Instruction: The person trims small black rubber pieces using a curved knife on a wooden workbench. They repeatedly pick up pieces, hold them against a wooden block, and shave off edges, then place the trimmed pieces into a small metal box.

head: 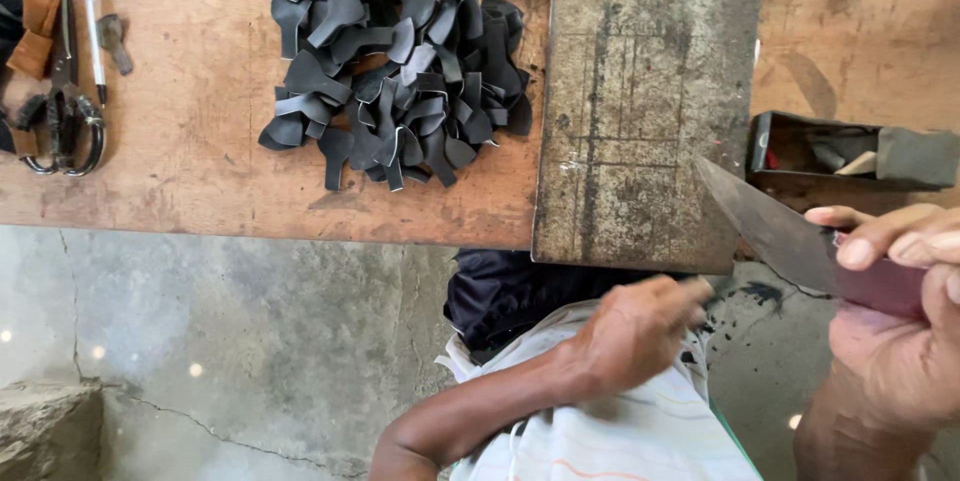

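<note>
Closest to you, your right hand point(900, 316) is wrapped around the dark reddish handle of a broad grey steel knife point(770, 226). The fingers point(880, 236) are curled shut over the top of the handle, and the blade angles up and left so its tip sits over the near right corner of the worn grey stone slab point(640, 111). Gripping it that far back looks like it keeps your knuckles clear of the edge.

Your left hand point(640, 331) hangs just below the slab's near edge, above your striped pale shirt point(620, 431). It's blurred. The fingers look bunched loosely, the tips maybe on something small and dark, but honestly I can't tell if they're pinching anything or just closed.

The slab lies on the scuffed brown wooden workbench point(200, 141), its near edge jutting a bit past the bench's, so the cutting surface sits right in front of you.

Just left of it is a heap of black T-shaped rubbery strap pieces point(395, 66), piled within easy reach. Off to the right there's a small dark open box point(850, 156) with bits inside. Far left: black-handled scissors point(65, 111), a white pen point(94, 36) and folded tan leather scraps point(35, 31), parked out of the way.
</note>
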A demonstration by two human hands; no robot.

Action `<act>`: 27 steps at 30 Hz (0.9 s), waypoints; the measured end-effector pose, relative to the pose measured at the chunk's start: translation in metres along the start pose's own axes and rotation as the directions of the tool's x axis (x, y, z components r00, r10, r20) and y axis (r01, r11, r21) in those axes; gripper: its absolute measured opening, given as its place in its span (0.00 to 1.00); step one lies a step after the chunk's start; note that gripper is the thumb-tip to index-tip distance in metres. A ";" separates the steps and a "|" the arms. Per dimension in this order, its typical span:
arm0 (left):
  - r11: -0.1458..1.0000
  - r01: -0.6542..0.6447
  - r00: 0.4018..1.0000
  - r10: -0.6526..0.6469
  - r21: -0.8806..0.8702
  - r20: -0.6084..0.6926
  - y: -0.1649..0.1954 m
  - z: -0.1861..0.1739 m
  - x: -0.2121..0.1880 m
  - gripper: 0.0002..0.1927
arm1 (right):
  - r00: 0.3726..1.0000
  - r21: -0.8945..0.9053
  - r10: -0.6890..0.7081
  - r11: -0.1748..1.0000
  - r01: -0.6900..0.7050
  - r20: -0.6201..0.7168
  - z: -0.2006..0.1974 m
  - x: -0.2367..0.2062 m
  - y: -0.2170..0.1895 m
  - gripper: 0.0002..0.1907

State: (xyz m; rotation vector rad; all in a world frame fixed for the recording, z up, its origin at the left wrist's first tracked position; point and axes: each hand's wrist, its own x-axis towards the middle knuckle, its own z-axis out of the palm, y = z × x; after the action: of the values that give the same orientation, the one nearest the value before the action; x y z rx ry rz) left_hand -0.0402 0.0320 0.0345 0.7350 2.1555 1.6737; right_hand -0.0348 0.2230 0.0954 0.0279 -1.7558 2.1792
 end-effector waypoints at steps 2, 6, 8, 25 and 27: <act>0.992 -0.110 0.994 0.109 -0.067 -0.016 0.002 0.008 -0.006 0.15 | 1.000 -0.019 -0.023 1.000 0.023 -0.001 -0.004 -0.003 -0.001 0.12; 0.983 0.067 0.988 -0.089 -0.168 -0.124 -0.007 -0.003 -0.018 0.11 | 0.985 -0.099 -0.139 0.984 0.150 0.104 -0.004 0.001 -0.007 0.12; 0.951 0.172 0.951 -0.228 -0.257 -0.208 -0.013 -0.017 -0.023 0.10 | 0.936 -0.191 -0.220 0.942 0.277 0.273 0.002 0.005 -0.011 0.12; 0.899 0.348 0.799 -0.432 -0.265 -0.418 -0.035 -0.033 -0.071 0.11 | 0.432 -0.321 -0.017 0.643 0.696 0.902 0.051 -0.051 0.024 0.20; 0.831 0.370 0.830 -0.497 -0.415 -0.255 -0.049 -0.031 -0.071 0.12 | 0.484 -0.363 -0.012 0.646 0.671 0.875 0.049 -0.056 0.025 0.25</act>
State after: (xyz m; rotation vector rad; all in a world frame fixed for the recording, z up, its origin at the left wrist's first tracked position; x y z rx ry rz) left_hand -0.0085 -0.0425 -0.0085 -0.1813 1.9418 1.9432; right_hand 0.0016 0.1580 0.0709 1.3423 -2.5912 1.0435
